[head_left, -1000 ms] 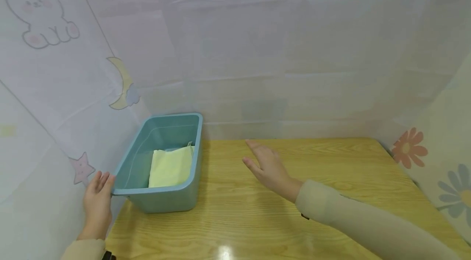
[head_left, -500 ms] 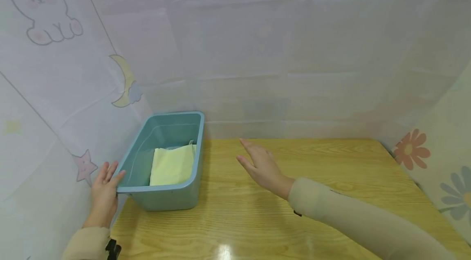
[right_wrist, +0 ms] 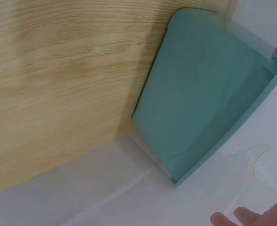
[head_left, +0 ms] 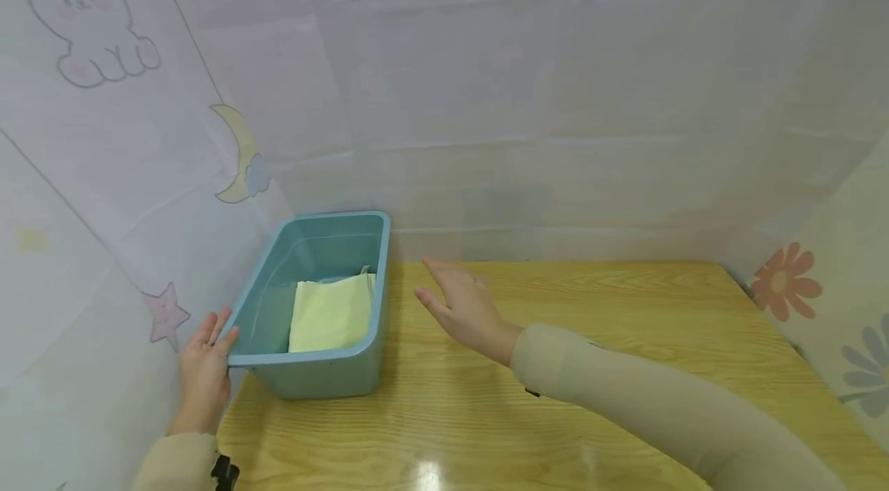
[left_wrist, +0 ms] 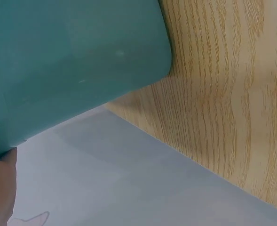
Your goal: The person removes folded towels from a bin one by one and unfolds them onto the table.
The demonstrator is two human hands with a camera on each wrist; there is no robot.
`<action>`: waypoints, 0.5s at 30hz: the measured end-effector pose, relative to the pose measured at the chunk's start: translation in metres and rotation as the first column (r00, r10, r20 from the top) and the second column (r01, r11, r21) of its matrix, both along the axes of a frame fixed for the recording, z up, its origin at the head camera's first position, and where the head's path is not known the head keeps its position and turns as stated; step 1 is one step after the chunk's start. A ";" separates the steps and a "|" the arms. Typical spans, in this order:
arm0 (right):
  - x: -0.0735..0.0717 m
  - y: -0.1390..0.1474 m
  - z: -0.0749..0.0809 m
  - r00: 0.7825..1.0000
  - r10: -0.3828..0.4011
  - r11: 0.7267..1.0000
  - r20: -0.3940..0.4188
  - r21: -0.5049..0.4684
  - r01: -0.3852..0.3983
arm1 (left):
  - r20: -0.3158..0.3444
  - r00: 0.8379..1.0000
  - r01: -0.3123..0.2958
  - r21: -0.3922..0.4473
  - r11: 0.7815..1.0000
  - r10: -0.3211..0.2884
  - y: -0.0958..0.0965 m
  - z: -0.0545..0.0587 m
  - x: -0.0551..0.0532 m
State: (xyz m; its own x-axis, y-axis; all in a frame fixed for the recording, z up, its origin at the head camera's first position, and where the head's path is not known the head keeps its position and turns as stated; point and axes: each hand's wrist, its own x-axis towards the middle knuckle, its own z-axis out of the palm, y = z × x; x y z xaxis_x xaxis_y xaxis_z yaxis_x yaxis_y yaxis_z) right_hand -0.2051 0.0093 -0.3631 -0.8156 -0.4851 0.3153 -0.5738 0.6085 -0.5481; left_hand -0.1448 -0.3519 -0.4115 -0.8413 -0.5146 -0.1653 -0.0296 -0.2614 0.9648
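Note:
A blue-green plastic bin (head_left: 316,379) stands at the left of the wooden table, a folded pale yellow cloth (head_left: 331,313) lying inside it. At the bin's near left corner, my left hand (head_left: 204,375) touches the rim with fairly straight fingers; in the left wrist view only part of this hand (left_wrist: 1,186) shows, right under the rim. To the right of the bin, my right hand (head_left: 468,309) is held out over the table, fingers extended and nothing in it. The right wrist view catches its fingertips (right_wrist: 244,215) apart from the bin's side wall (right_wrist: 190,80).
The wooden table (head_left: 590,398) extends to the right of the bin. Pale printed sheets hang close around it, with a back sheet (head_left: 486,128) behind the bin and a left sheet (head_left: 104,267) beside my left hand.
My right hand has moved left, closer to the bin. The left hand has shifted slightly right, its thumb now over the rim. The whole head view has drifted a little.

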 end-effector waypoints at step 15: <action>-0.002 -0.039 0.010 0.999 0.050 0.997 -0.003 0.053 -0.049 | 0.000 0.999 -0.033 -0.119 0.992 0.033 0.019 -0.005 0.014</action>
